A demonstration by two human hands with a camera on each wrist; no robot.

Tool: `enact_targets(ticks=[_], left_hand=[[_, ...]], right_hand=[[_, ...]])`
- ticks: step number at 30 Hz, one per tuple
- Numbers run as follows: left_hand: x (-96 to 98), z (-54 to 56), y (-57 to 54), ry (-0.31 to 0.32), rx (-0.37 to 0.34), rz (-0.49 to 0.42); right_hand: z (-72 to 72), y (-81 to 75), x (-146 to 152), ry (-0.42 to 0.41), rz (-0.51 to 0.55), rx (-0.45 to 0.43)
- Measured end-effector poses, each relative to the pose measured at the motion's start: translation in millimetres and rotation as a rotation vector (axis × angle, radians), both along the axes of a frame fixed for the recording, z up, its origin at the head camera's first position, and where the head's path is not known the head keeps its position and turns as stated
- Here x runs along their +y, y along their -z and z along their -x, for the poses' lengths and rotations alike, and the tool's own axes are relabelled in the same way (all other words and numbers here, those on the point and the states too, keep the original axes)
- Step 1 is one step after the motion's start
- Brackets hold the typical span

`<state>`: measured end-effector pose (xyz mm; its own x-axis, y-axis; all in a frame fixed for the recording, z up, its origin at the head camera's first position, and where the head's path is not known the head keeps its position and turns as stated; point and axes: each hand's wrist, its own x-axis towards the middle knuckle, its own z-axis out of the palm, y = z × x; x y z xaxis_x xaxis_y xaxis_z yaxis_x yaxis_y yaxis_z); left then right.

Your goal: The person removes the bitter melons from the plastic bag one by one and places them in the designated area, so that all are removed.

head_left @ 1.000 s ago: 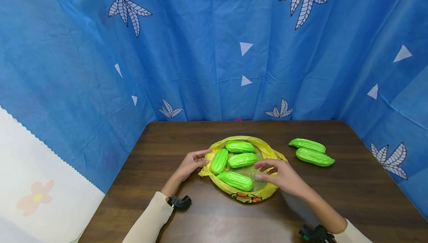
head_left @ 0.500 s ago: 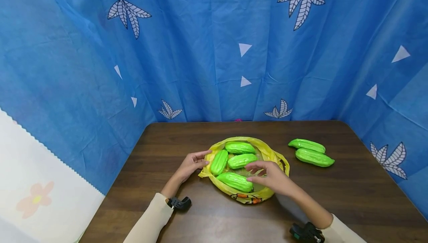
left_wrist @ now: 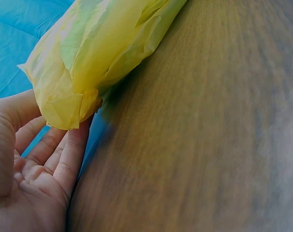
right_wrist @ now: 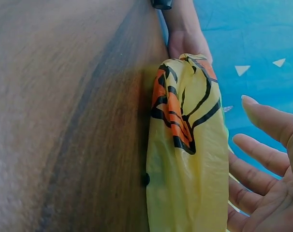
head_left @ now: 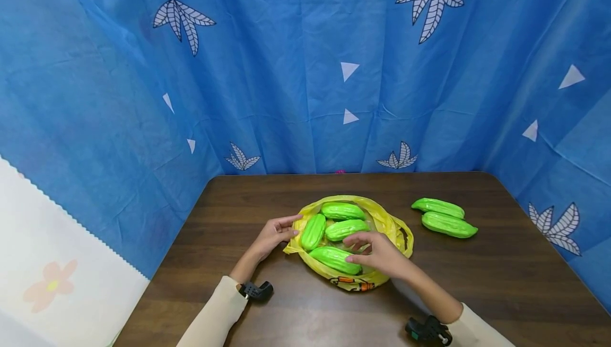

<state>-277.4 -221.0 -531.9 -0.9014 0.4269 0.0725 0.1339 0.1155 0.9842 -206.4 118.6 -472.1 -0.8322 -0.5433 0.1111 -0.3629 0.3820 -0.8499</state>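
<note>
A round, wide-mouthed yellow plastic bag (head_left: 382,215) lies on the table with green, ridged, gourd-like vegetables (head_left: 343,210) in it. My left hand (head_left: 273,236) rests against the bag's left edge, its fingers fairly straight and touching the plastic. The left wrist view shows the fingertips partly hidden behind the bag's side. Over the right part of the bag hovers my right hand (head_left: 377,254), its fingers loosely bent and nothing held. It is nearest to the front green vegetable (head_left: 334,260), partly covering its right end. The right wrist view shows spread fingers (right_wrist: 255,176) beside the bag's printed side.
Two more green vegetables (head_left: 448,225) lie side by side on the brown wooden table (head_left: 506,262), right of the bag. A blue curtain (head_left: 286,71) with leaf prints hangs behind the table. White cloth (head_left: 52,251) with a flower print is at the left.
My right hand has moved left, from the bag's right edge further over the vegetables, and the loop at the bag's right edge now shows. The left hand has stayed put.
</note>
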Motion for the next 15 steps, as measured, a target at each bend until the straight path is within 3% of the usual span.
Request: enact_targets(ticks=[15], left_hand=[[-0.5,-0.2,0.9,0.007,0.008,-0.004]], right_hand=[[1.7,9.2,-1.9,-0.027,-0.036,-0.004]])
